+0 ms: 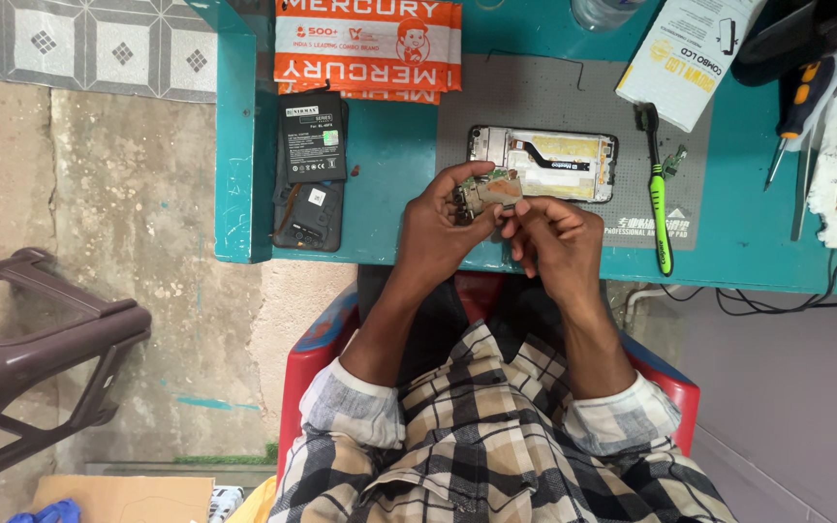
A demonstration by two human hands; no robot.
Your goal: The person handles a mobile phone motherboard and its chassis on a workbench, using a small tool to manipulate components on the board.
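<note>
My left hand (pixel 441 228) and my right hand (pixel 556 239) meet over the near edge of the teal table (pixel 380 165). Together they pinch a small circuit board (pixel 489 188) between the fingertips. Just beyond the board lies an opened phone frame (pixel 544 163) with a black flex cable across it, resting on a grey work mat (pixel 535 97). A green-handled brush (pixel 658 189) lies to the right of the phone frame.
A black battery (pixel 312 137) and a dark phone back cover (pixel 309 215) lie at the table's left. Orange packets (pixel 368 44) sit at the back, a white box (pixel 682 60) and screwdrivers (pixel 794 107) at the right. A dark plastic stool (pixel 31 358) stands on the floor left.
</note>
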